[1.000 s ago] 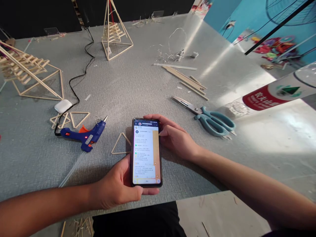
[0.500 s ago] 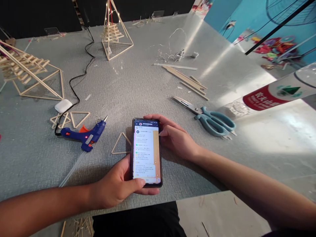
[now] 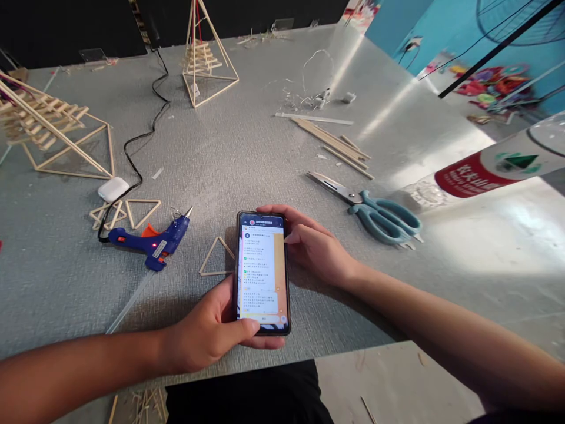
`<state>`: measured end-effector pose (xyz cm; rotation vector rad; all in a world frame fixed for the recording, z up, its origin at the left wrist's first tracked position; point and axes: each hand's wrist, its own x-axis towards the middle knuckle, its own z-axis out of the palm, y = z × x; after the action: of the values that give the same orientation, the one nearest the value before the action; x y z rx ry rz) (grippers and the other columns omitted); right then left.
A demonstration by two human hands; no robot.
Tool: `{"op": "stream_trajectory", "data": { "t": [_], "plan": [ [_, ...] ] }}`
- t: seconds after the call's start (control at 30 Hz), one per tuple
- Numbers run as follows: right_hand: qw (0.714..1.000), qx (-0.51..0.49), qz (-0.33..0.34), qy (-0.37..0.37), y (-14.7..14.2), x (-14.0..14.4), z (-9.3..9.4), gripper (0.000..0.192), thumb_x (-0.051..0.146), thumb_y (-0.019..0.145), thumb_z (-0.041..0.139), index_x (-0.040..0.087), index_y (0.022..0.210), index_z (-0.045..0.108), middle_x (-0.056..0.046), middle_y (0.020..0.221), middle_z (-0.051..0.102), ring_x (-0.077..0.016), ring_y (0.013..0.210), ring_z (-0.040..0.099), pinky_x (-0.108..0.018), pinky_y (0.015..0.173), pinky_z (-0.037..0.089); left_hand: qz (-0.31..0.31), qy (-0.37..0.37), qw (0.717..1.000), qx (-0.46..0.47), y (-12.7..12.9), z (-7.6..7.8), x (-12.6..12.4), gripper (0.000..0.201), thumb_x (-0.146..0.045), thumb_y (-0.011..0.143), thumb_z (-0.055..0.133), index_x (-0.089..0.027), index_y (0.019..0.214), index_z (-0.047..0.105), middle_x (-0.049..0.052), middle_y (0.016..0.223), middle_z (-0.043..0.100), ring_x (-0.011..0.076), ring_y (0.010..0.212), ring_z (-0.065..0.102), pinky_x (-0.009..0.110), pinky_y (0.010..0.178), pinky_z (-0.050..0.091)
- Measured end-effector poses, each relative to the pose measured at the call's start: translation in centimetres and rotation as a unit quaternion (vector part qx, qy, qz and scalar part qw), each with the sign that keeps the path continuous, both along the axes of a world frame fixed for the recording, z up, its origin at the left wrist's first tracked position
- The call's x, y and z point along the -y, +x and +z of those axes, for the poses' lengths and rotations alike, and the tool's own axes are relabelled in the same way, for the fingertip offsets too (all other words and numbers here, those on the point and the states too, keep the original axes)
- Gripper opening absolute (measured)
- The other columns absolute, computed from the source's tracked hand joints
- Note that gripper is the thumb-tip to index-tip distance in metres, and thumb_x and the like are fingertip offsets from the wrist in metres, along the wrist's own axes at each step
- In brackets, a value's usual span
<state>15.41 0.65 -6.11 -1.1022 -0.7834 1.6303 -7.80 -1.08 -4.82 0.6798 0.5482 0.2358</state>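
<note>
A smartphone (image 3: 261, 277) with a lit chat screen is held upright near the table's front edge. My left hand (image 3: 212, 330) is closed round its lower left side, thumb over the bottom of the screen, fingers beneath. At the upper right edge, my right hand (image 3: 315, 244) grips it, the index finger behind the top and the thumb along the side. Partly hidden behind the phone lies a small triangle of wooden sticks (image 3: 214, 259). Left of it rests a blue hot glue gun (image 3: 154, 242) with a red light and a clear glue stick (image 3: 130, 303) in its back.
Scissors (image 3: 382, 218) lie to the right, before a tilted-looking water bottle (image 3: 477, 171). Loose wooden sticks (image 3: 333, 144) and tangled wire (image 3: 320, 100) sit farther back. Two stick pyramids, one left (image 3: 66, 147) and one at the back (image 3: 210, 82), stand beyond a black cord (image 3: 154, 118).
The small lights on the back pyramid were lit and now look dark. The background at the phone screen's bottom has changed slightly. Both hands hold still.
</note>
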Motion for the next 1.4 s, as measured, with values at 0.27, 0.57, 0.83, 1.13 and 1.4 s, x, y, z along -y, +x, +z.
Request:
{"op": "stream_trajectory", "data": {
  "t": [0.27, 0.57, 0.83, 1.13, 1.4],
  "plan": [
    [1.0, -0.011, -0.001, -0.009, -0.12, -0.07, 0.15, 0.058, 0.017, 0.069, 0.055, 0.028, 0.125, 0.065, -0.002, 0.113, 0.076, -0.0239, 0.099, 0.068, -0.04, 0.089, 0.052, 0.004, -0.004, 1.0, 0.013, -0.05, -0.23, 0.12, 0.053, -0.021, 0.097, 0.073, -0.025, 0.144, 0.048, 0.01, 0.142, 0.059, 0.0221, 0.127, 0.063, 0.038, 0.103, 0.063],
    [1.0, -0.018, -0.001, -0.006, -0.05, -0.01, 0.12, 0.058, 0.017, 0.07, 0.056, 0.028, 0.126, 0.066, -0.001, 0.115, 0.076, -0.0237, 0.1, 0.069, -0.04, 0.091, 0.051, 0.009, -0.006, 1.0, 0.016, -0.03, -0.2, 0.19, 0.053, -0.022, 0.097, 0.072, -0.024, 0.144, 0.047, 0.011, 0.144, 0.058, 0.0223, 0.127, 0.063, 0.038, 0.103, 0.063],
    [1.0, -0.013, 0.0, -0.012, -0.09, -0.05, 0.18, 0.058, 0.019, 0.068, 0.057, 0.028, 0.124, 0.066, -0.001, 0.114, 0.077, -0.0235, 0.101, 0.068, -0.039, 0.09, 0.05, -0.002, -0.001, 1.0, 0.023, -0.15, -0.25, -0.05, 0.052, -0.019, 0.097, 0.073, -0.025, 0.143, 0.049, 0.009, 0.142, 0.058, 0.0211, 0.127, 0.062, 0.041, 0.106, 0.061],
    [1.0, -0.025, -0.003, -0.012, -0.12, -0.12, 0.07, 0.058, 0.016, 0.068, 0.057, 0.028, 0.124, 0.066, -0.002, 0.115, 0.077, -0.0236, 0.1, 0.069, -0.039, 0.089, 0.051, 0.016, -0.094, 0.991, 0.089, -0.51, -0.2, -0.36, 0.058, -0.019, 0.089, 0.055, -0.026, 0.147, 0.054, 0.008, 0.142, 0.065, 0.025, 0.127, 0.065, 0.047, 0.105, 0.061],
    [1.0, -0.019, 0.0, -0.018, -0.15, -0.06, 0.34, 0.059, 0.017, 0.068, 0.057, 0.028, 0.125, 0.065, -0.003, 0.114, 0.077, -0.0238, 0.098, 0.069, -0.04, 0.088, 0.052, 0.025, -0.096, 0.991, 0.089, -0.49, -0.47, -0.43, 0.055, -0.017, 0.092, 0.051, -0.028, 0.145, 0.057, 0.006, 0.141, 0.066, 0.0247, 0.126, 0.066, 0.047, 0.105, 0.061]
  ]
}}
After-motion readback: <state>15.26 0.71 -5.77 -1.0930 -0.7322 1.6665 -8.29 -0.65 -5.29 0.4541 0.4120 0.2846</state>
